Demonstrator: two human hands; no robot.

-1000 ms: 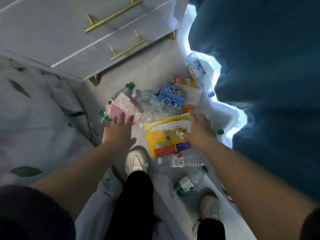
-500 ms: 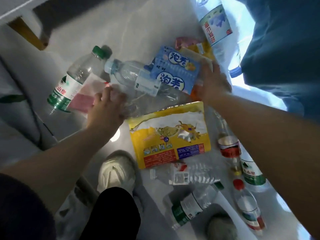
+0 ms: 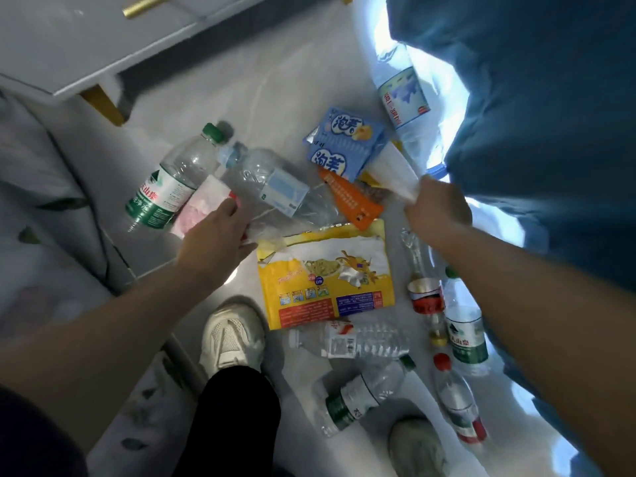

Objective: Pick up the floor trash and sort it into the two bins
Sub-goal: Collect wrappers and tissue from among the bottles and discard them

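Here we are gathering wrappers, bins out of view. Nearest our fingers, the left hand point(image 3: 220, 235) lies half-open on the pink wrapper point(image 3: 203, 208) and crumpled clear plastic, grip not settled as far as we can tell. The right hand point(image 3: 438, 210) is pinched closed on a white packet point(image 3: 392, 166), its long axis pointing away up-left toward the blue box point(image 3: 344, 146). Next: lift both, find the bins.

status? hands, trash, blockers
Right hand gripping white wrapper. Left hand on pink wrapper, grip unclear. Bottles, packets on floor. Bins unseen.
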